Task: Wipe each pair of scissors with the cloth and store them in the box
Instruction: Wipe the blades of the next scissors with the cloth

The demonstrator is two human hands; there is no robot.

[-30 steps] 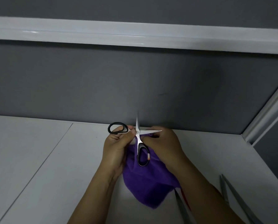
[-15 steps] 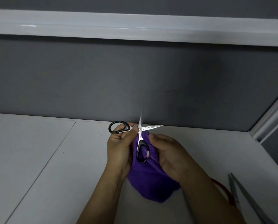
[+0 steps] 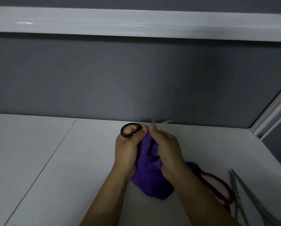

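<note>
Both forearms reach forward and converge at the purple cloth. The left hand, touching the cloth's left side, curls its grip round a handle loop of the black scissors. The right hand, on the cloth's right side, pinches the cloth with curled fingers.

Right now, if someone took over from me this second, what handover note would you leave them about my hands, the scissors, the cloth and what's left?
Left hand: grips the black-handled scissors by one handle ring; blades open, pointing away, blurred.
Right hand: fingers press the purple cloth round the scissors near the pivot.
On the white desk, to the right: red-handled scissors and silver scissors, untouched.
Done: the black pair is being wiped; nothing shows as stored.
Left: finish this pair, wipe the other two, store all three. The box is not in view.
</note>
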